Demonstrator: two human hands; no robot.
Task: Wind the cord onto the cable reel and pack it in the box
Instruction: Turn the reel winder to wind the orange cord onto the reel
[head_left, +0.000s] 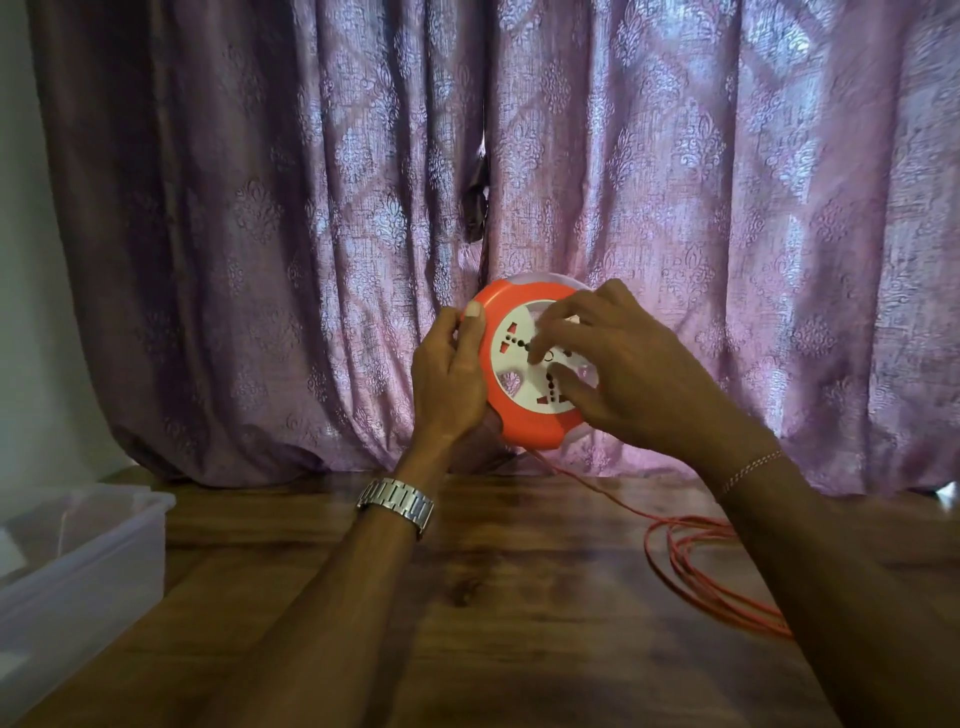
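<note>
While my left hand (451, 374) clamps the cable reel (530, 366) rim above the desk's (493, 597) far edge, right hand (613, 364) fingers spread on its white face. Cord (691, 561) loops loose near right edge; could snag. Box (130, 525) at left edge.

Single head-worn wide-angle view, which looked forward and slightly down across the wooden table (467, 597) toward the purple curtain (260, 208); both forearms entered close from the lower edge.

cable reel (524, 415): glossy orange plastic | counter (493, 597): polished wood | box (78, 551): translucent plastic | curtain (260, 208): patterned woven cloth
</note>
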